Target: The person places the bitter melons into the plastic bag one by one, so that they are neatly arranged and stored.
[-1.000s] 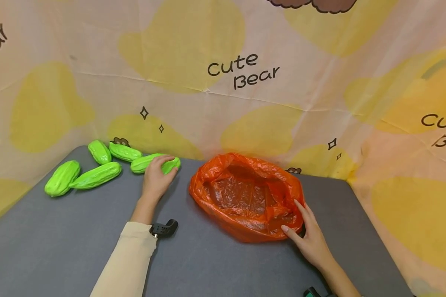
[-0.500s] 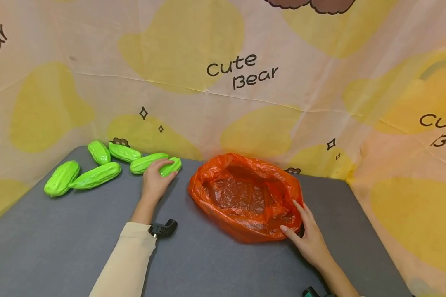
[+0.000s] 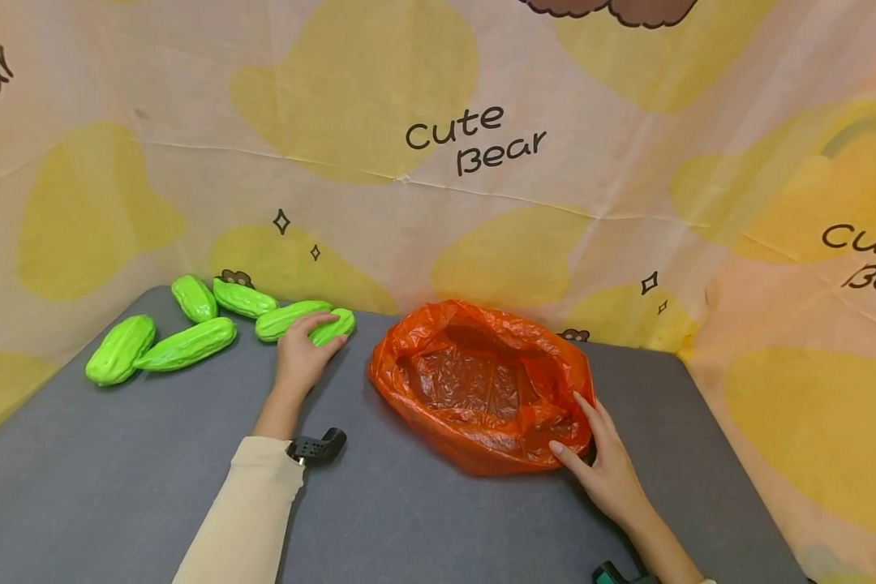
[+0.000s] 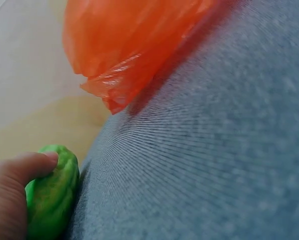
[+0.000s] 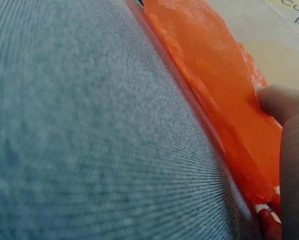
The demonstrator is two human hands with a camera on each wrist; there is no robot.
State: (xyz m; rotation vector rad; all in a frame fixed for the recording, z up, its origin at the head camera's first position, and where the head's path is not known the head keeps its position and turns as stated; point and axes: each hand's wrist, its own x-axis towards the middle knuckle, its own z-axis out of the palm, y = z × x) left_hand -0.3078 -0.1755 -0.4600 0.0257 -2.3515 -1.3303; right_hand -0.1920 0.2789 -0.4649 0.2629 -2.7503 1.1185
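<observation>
My left hand (image 3: 302, 353) grips a light green, ridged bitter melon (image 3: 333, 327) near the table's back edge, thumb on the near side and fingers over the far side. In the left wrist view the thumb presses on the bitter melon (image 4: 54, 195), which lies against the table. An orange plastic bag (image 3: 423, 434) stands with its mouth spread upward to the right of that hand. My right hand (image 3: 609, 466) holds the bag's right rim, its thumb over the edge. The right wrist view shows the thumb on the bag (image 5: 219, 75) and fingertips partly hidden below.
Beside my left hand lies another bitter melon (image 3: 281, 320). Several more rest at the back left, among them a bitter melon (image 3: 120, 350) near the left edge. A grey table (image 3: 409, 527) meets a printed cloth backdrop (image 3: 350, 105) behind and at the sides.
The bitter melon under my left hand has turned slightly, and its right end shows apart from the neighbouring one. My right hand and the bag stay in place.
</observation>
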